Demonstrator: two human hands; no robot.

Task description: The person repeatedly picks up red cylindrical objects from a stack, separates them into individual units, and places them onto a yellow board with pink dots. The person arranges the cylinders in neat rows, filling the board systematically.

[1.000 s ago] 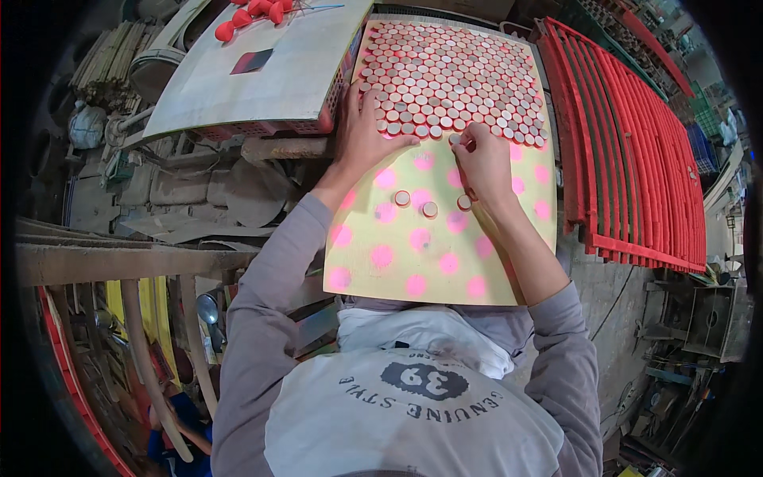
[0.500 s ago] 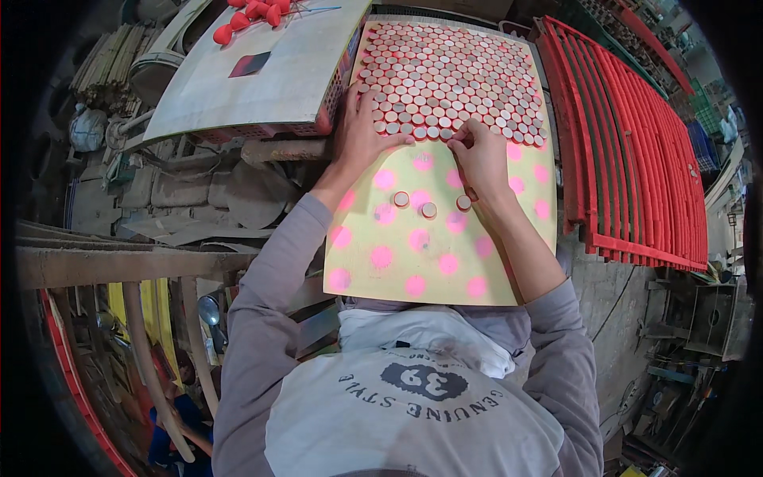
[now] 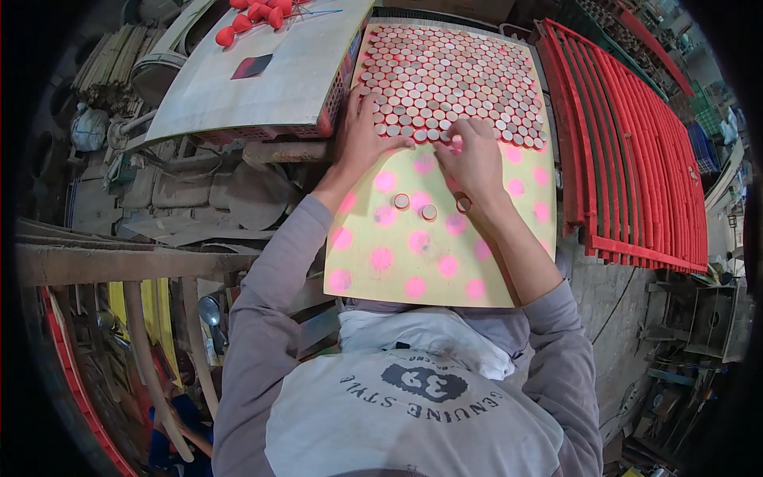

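Note:
Closely packed rows of small round pieces [image 3: 449, 79], pale on top and red round the sides, cover the far half of a pale yellow board [image 3: 358, 266] with pink spots. My left hand [image 3: 363, 141] lies open at the left edge of the rows, its thumb stretched along their near border. At the middle of that border, my right hand [image 3: 474, 163] pinches a small round piece [image 3: 456, 142] that shows pinkish red; the fingers partly hide it. Nearer to me stand three loose round pieces [image 3: 429, 212], one of them beside my right wrist.
On the left, a pale panel [image 3: 199, 99] on a red crate [image 3: 338, 91] bears red heart-shaped things on sticks [image 3: 258, 13] and a dark card [image 3: 252, 67]. Red slatted racks [image 3: 628, 151] stand close on the right. A wooden rail [image 3: 135, 265] runs at the lower left.
My right hand has shifted slightly left along the front row, and its fingers have changed their hold, with a pinkish-red piece now showing between them. My left hand stays in place.

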